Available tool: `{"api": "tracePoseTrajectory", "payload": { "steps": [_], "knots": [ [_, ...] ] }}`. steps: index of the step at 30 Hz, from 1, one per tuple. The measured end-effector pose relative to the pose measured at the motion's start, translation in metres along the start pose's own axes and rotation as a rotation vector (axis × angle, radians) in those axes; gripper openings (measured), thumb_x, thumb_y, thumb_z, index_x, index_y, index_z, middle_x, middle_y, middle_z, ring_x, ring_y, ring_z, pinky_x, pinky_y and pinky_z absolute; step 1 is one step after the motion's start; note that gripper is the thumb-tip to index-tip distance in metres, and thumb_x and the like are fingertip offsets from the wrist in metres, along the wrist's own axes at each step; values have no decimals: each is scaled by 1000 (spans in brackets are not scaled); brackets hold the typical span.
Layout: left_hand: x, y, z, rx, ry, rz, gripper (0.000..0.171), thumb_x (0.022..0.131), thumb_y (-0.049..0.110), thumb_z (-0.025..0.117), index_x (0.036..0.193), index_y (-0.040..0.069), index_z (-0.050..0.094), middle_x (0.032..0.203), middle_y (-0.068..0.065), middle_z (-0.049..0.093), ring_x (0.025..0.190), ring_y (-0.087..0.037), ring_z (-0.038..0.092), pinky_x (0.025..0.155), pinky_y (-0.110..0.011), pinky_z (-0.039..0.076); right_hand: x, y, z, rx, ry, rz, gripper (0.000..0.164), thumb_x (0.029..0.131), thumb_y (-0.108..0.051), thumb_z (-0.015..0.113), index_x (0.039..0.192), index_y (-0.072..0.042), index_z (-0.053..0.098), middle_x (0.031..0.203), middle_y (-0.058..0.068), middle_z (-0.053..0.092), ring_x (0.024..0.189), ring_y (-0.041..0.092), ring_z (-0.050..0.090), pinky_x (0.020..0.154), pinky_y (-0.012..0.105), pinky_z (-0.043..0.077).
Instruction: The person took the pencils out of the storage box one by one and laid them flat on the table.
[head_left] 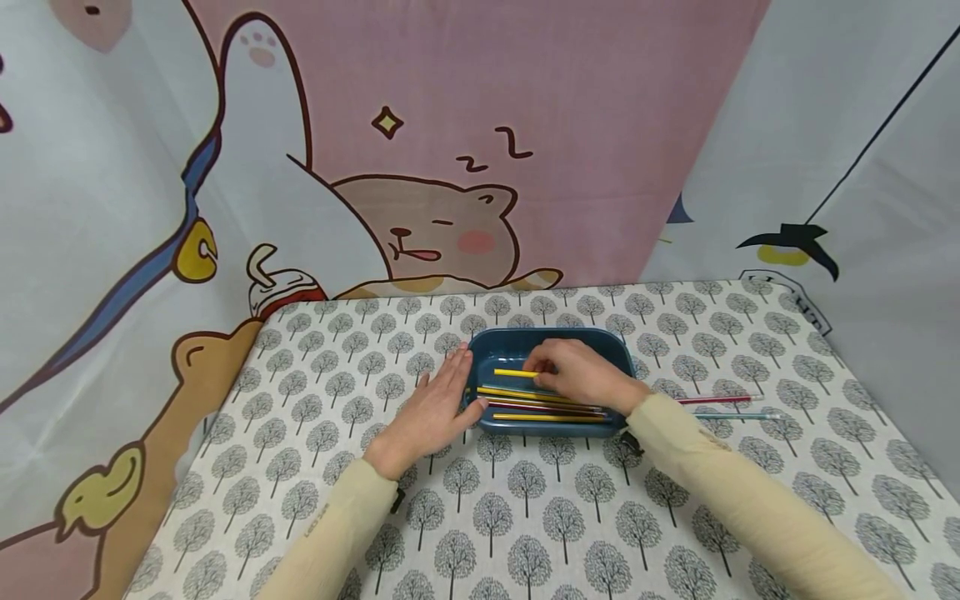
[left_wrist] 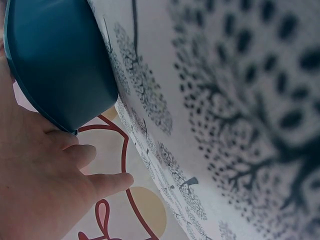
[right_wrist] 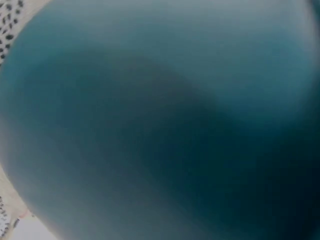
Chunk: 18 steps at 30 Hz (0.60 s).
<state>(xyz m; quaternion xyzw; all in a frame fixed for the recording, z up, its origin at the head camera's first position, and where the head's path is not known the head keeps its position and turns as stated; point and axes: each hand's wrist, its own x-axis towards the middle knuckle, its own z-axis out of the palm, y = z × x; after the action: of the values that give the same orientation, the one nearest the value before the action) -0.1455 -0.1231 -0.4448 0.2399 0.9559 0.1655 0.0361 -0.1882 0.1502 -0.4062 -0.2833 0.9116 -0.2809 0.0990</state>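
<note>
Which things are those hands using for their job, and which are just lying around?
Seems part of the job:
- blue tray, with the left hand at its end
- yellow pencil in the right hand
- pencils inside the tray

Just lying around:
- red pencil and light blue pencil on the tree-patterned cloth, though maybe for the job too

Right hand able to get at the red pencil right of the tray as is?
Probably not straight away: the right hand reaches into the tray, holding a yellow pencil. Otherwise likely yes; the red pencil lies outside, nothing seen on its visible part.
</note>
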Motion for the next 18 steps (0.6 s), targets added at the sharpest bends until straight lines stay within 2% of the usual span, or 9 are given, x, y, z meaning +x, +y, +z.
{"api": "tracePoseTrajectory", "payload": {
  "steps": [10,18],
  "knots": [
    [0,-1,1,9,4,2,82,108,57,38,165,3,14,173,-12,10,158,-32,16,120,-64,25,-15,-9,-18,31,84,-29,18,97,-10,74,114,-15,76,106,-5,69,92,11,65,80,37,56],
    [0,0,1,-1,12,-2,81,108,52,44,165,2,16,173,-12,11,158,-31,17,120,-64,25,-27,-13,-29,16,129,-30,17,97,-11,74,113,-16,76,102,-7,69,90,11,65,79,37,55]
  ]
}}
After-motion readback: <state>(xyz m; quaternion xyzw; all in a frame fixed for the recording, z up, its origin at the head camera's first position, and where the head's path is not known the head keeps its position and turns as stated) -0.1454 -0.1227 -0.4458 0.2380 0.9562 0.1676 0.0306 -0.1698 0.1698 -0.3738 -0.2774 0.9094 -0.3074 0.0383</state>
